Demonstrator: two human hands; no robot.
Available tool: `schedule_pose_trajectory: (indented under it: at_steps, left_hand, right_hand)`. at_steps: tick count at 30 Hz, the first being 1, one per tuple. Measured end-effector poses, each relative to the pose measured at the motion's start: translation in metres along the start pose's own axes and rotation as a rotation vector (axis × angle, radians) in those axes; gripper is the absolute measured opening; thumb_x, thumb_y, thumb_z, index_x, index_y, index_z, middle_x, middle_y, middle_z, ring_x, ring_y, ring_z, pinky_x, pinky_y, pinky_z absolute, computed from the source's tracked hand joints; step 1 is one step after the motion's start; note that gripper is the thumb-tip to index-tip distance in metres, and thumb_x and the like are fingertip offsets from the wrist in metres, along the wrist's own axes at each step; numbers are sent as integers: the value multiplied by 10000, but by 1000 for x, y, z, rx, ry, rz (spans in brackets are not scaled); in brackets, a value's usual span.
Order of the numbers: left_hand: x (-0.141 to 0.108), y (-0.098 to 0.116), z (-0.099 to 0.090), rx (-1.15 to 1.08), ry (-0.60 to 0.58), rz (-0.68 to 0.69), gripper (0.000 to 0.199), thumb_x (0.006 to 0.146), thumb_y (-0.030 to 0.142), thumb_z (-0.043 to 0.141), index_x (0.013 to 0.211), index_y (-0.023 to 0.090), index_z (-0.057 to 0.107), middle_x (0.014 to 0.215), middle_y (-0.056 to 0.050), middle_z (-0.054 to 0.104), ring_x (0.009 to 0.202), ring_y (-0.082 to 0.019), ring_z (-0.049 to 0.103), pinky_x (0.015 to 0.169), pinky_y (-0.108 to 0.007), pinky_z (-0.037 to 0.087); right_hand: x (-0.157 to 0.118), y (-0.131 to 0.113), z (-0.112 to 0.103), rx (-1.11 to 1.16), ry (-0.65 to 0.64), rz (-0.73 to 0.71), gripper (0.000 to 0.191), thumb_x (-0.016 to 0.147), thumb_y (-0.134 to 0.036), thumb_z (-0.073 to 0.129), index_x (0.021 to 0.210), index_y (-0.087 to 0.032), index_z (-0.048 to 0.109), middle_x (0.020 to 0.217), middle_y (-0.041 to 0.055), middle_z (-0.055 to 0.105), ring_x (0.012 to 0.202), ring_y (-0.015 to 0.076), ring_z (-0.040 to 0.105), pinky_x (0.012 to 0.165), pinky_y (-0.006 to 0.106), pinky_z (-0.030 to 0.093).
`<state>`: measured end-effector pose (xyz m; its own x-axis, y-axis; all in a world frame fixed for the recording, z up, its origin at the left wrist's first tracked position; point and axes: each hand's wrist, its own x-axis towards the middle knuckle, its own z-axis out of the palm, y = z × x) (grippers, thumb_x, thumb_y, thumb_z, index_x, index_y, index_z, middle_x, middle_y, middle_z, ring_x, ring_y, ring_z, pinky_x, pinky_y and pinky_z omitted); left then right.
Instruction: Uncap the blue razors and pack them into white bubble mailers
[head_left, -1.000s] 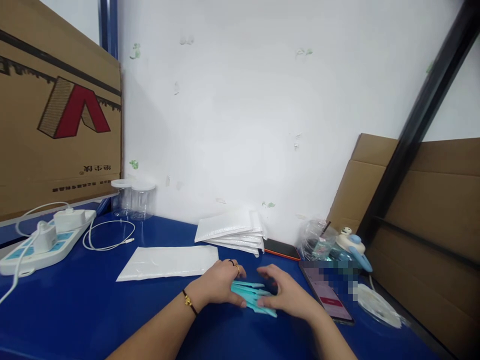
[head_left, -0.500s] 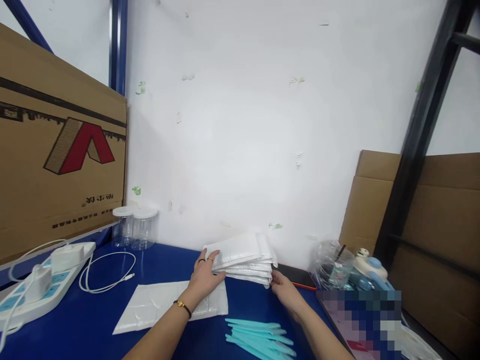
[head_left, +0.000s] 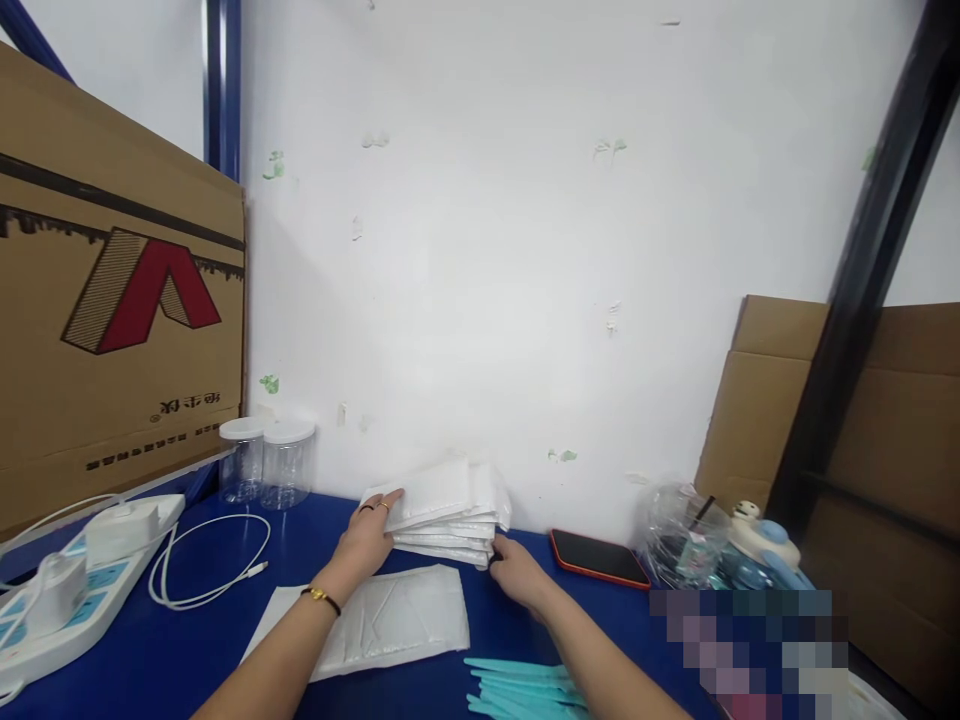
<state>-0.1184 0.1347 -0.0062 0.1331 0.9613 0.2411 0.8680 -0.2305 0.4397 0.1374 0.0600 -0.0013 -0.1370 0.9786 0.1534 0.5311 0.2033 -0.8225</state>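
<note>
Left hand [head_left: 365,540] and right hand [head_left: 517,572] at opposite ends of a stack of flat, glossy white packets [head_left: 442,508]

Head view: The stack lies at lower centre on the smooth blue desk [head_left: 304,545], its right-hand edges fanned unevenly. Behind it rises the white, scuffed wall [head_left: 450,250], leaving little room at the back; whether the two touch cannot be told. The left hand is partly spread, fingers over the stack's left end and thumb near its front edge. The right hand is narrow, fingers curled in at the right front corner. Whether either one pinches the packets cannot be told.

Right of the stack, a strip of blue separates it from a black phone with an orange-red edge [head_left: 600,558]. In front, a single flat white packet [head_left: 420,620] lies partly hidden by the left forearm, its right edge near a bunch of slim turquoise plastic sticks [head_left: 525,688], which the bottom of the frame cuts off. The right forearm hides the sticks' right ends. Toward the lower left, more blue runs from the left hand to a looped white cable [head_left: 155,575]; two clear, white-lidded jars [head_left: 285,472] stand beyond, close to the wall.
</note>
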Motion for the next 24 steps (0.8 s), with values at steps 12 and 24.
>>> schedule_pose_trajectory:
  at_steps: [12,24]
  left_hand:
    - [-1,-23,-3,39,77,-8,717,704,118,487,1394,221,319,1377,-93,394,1256,-259,389,1013,-367,333]
    - [-5,-24,-4,47,83,19,742,687,247,509,1401,221,308,1396,-81,376,1266,-291,375,994,-370,363]
  right_hand:
    - [15,-1,11,-230,-63,-49,603,653,-75,413,1218,-226,562,1195,8,632,1068,181,579,882,253,422]
    - [-13,56,-62,-858,252,143,334,838,-96,374,986,-168,665,1132,158,579,1076,283,484,874,399,367]
